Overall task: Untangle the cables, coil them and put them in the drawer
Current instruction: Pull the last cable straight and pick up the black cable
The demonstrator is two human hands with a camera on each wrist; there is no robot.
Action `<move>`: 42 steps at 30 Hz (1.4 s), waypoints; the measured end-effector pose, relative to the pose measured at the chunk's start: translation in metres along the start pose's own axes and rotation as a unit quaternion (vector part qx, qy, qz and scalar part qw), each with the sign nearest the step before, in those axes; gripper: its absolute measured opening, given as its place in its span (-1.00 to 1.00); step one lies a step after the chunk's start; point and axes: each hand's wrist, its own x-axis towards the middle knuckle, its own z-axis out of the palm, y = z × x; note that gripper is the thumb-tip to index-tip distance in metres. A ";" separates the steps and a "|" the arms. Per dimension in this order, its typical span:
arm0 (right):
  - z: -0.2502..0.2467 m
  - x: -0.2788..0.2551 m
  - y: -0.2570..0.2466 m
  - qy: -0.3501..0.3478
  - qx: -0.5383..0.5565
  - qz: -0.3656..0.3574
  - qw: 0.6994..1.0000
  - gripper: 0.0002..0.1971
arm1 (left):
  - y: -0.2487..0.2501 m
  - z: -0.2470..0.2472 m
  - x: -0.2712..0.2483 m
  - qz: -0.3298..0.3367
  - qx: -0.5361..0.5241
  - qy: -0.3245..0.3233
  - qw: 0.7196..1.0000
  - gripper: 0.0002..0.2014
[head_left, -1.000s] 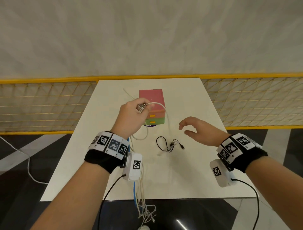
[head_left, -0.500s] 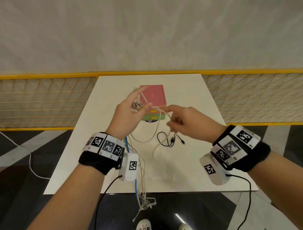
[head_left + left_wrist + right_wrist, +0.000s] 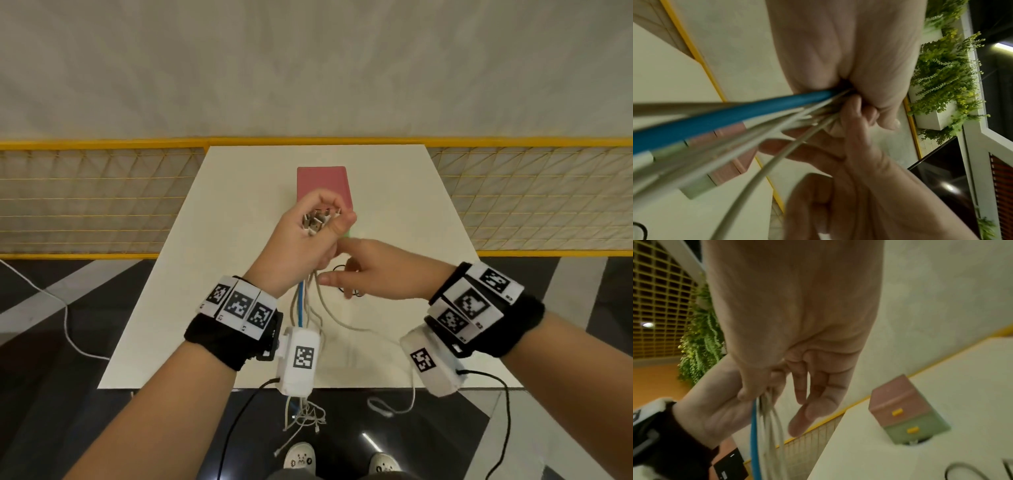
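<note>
My left hand (image 3: 322, 221) (image 3: 857, 91) grips a bundle of cables (image 3: 310, 301) just under their plugs (image 3: 317, 222), held above the table. A blue cable (image 3: 301, 305) (image 3: 725, 116) (image 3: 753, 434) and several white ones hang from the fist. Right below it, my right hand (image 3: 337, 269) (image 3: 764, 392) pinches the white cables (image 3: 774, 421) with thumb and forefinger, the other fingers straight. A pink and green drawer box (image 3: 323, 185) (image 3: 904, 410) stands shut behind the hands. A black cable (image 3: 356, 293) (image 3: 962, 470) lies on the table, mostly hidden under my right hand.
The white table (image 3: 411, 222) has yellow mesh railings (image 3: 89, 198) on both sides behind it. Tangled cable ends (image 3: 305, 418) and a white loop (image 3: 390, 409) dangle past the front edge above my shoes. Another white cord (image 3: 68, 329) runs along the floor at left.
My right hand has come in leftward under the left fist and pinched the hanging cables. The left hand has closed round the plugs. A white cable now trails off the front edge.
</note>
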 end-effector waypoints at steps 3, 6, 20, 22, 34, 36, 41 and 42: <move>0.021 0.009 0.005 -0.014 0.116 -0.006 0.993 -0.95 | 0.000 0.005 0.000 0.002 -0.026 0.013 1.000 -0.86; 0.042 0.011 0.018 -0.046 0.100 0.026 0.994 -0.75 | 0.001 0.004 0.001 0.008 -0.036 0.038 0.999 -0.83; 0.066 0.019 0.033 -0.106 0.096 0.019 0.990 -0.79 | -0.026 -0.002 0.010 -0.028 -0.019 0.077 0.996 -0.84; 0.073 0.018 0.060 -0.159 0.013 0.037 0.987 -0.78 | -0.032 -0.008 0.012 -0.047 -0.021 0.091 0.995 -0.79; 0.037 0.079 0.162 0.051 -0.198 0.291 0.935 -0.68 | -0.079 -0.011 0.035 -0.175 0.023 0.113 0.978 -0.77; 0.041 0.082 0.172 0.027 -0.206 0.356 0.911 -0.72 | -0.082 -0.010 0.037 -0.182 0.022 0.111 0.977 -0.78; 0.054 0.076 0.192 0.082 -0.162 0.398 0.899 -0.78 | -0.088 -0.013 0.037 -0.188 0.030 0.122 0.974 -0.82; 0.056 0.074 0.195 0.099 -0.154 0.393 0.901 -0.79 | -0.089 -0.014 0.036 -0.187 0.032 0.125 0.974 -0.81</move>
